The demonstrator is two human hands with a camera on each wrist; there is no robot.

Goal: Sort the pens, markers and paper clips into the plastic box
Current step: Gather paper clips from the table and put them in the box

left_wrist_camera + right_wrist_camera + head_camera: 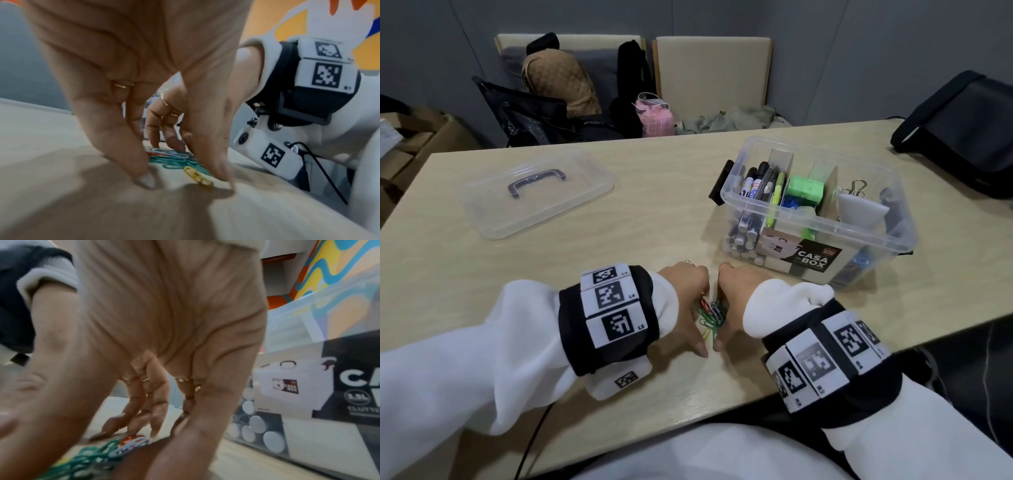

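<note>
Where the two white sleeves fill the lower part of the head view, the light wooden table (619, 240) spreads across the middle of the frame, its near right corner cut off by the right forearm. At centre right stands the clear plastic box (815, 219), open, with pens and markers (760, 186) upright in its left compartment; what lies in the right compartments is hard to make out through the wall and label. Its transparent lid (537, 195) lies apart at centre left, handle up. Bags and cloth on the chairs (712, 72) at the top are partly hidden by the table edge.

Just below and left of the box, the left hand (688, 301) and right hand (736, 301) stand side by side, palms facing, enclosing a small heap of coloured paper clips (710, 315) — most of the heap is covered by the hands. In the left wrist view the paper clips (176, 160) lie flat on the table between straight fingers (141, 165) whose tips press the surface; a yellow one sits nearest. The right wrist view is blurred, yet its fingers (156, 415) also reach down straight to the table beside the clips (123, 447). Neither hand grasps anything — both are unclenched, fencing the clips in.
</note>
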